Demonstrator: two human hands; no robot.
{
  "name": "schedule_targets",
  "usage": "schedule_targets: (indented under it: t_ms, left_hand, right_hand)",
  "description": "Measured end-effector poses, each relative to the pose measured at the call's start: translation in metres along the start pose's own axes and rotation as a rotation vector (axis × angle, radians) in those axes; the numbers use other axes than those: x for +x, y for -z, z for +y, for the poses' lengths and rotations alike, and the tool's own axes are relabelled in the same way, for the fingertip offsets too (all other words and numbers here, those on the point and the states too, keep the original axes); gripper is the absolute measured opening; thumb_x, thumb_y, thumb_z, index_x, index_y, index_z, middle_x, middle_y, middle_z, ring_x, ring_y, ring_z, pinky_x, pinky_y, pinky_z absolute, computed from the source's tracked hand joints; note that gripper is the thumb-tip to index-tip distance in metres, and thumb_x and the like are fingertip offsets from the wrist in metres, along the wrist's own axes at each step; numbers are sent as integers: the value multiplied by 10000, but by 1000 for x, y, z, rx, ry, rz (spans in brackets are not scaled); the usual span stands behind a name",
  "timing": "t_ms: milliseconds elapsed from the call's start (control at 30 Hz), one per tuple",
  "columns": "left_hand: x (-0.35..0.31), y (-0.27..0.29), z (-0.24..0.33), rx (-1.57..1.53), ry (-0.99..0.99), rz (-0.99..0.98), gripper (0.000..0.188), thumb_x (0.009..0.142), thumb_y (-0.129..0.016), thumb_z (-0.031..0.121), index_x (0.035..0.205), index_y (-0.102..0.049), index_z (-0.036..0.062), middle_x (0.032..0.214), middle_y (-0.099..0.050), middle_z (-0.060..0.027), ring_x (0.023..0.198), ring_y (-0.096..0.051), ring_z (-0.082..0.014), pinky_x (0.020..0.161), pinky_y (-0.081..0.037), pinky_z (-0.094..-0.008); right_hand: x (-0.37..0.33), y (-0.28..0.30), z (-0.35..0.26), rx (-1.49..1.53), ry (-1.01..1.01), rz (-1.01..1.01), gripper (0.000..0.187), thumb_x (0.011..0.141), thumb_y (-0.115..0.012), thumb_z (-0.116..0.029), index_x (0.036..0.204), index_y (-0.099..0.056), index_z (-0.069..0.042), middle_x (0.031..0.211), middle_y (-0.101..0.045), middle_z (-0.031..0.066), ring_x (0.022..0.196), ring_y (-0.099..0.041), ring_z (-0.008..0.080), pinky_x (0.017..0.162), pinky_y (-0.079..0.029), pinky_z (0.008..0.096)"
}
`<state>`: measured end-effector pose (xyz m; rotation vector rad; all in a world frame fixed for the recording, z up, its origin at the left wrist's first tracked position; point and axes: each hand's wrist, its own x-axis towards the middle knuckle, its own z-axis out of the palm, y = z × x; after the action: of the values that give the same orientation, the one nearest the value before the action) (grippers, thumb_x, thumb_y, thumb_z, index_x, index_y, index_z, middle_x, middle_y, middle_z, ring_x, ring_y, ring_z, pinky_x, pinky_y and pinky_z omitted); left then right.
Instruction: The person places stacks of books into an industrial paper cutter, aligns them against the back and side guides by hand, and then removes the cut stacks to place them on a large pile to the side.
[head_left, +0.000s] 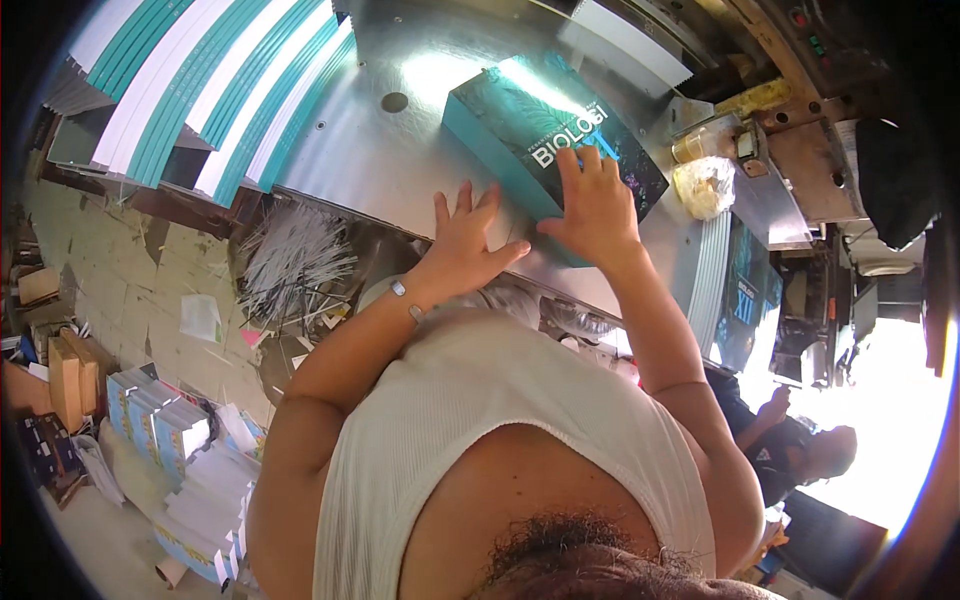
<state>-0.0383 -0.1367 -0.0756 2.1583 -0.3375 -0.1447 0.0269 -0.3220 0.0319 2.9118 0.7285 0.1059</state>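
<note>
A thick stack of softcover books (490, 115) with glossy dark teal covers lies at an angle on a metal worktable (350, 150). My right hand (600, 205) rests on its top cover, fingers slightly bent and thumb spread toward the near side of the stack. My left hand (465, 240) is held apart from the books, over the table's near edge. Its fingers are spread, and nothing is in it.
Rows of teal and white book stacks (215, 90) stand at the far left. More books (740, 290) sit at the right, near a plastic-wrapped lump (704, 187). Paper strips (295, 260) heap below the table's left side. Another person (800, 450) is at the lower right.
</note>
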Motion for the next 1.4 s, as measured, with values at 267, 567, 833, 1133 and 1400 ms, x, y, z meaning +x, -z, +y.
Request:
schedule_targets:
  t_ms: [267, 567, 833, 1133, 1400]
  left_hand:
    - [11, -14, 2, 81, -22, 64, 1014, 918, -667, 554, 1520, -281, -164, 1588, -340, -330, 1527, -86, -561, 1147, 70, -754]
    - [10, -18, -2, 199, -15, 129, 1043, 922, -652, 575, 1554, -220, -133, 1608, -291, -330, 1528, -101, -548, 1128, 31, -782]
    - [-2, 4, -24, -346, -71, 488, 902, 972, -718, 305, 1620, -180, -18, 1663, -250, -248, 1571, -173, -358, 1268, -145, -467]
    - [-91, 62, -94, -615, 322, 816, 604, 992, -671, 193, 1512, -399, 51, 1176, -579, -60, 1012, -583, -146, 833, -498, -282]
    - [-104, 92, -72, -1271, 706, 644, 767, 1001, -581, 572, 1550, -348, 91, 1304, -631, -103, 1162, -621, -232, 948, -500, -373]
  right_hand:
    - [13, 21, 16, 88, -5, -154, 787, 631, -862, -244, 1317, -494, -131, 1228, -572, 162, 1087, -629, 389, 880, -560, 477]
    - [69, 129, 112, 479, 157, 343, 589, 694, -805, -120, 1214, -533, -71, 1063, -649, 106, 987, -679, 206, 851, -545, 358]
    - [65, -34, 225, 1084, -214, -64, 406, 892, -742, -176, 1250, -614, -35, 1100, -722, 103, 1059, -660, 150, 797, -520, 311]
    - [66, -79, 152, 473, 0, 165, 357, 959, -505, -302, 1011, -684, 3, 971, -671, 270, 949, -646, 437, 842, -487, 478]
    - [88, -35, 52, 567, 201, -67, 334, 876, -586, -317, 1005, -751, -57, 822, -703, 230, 827, -699, 417, 774, -528, 498]
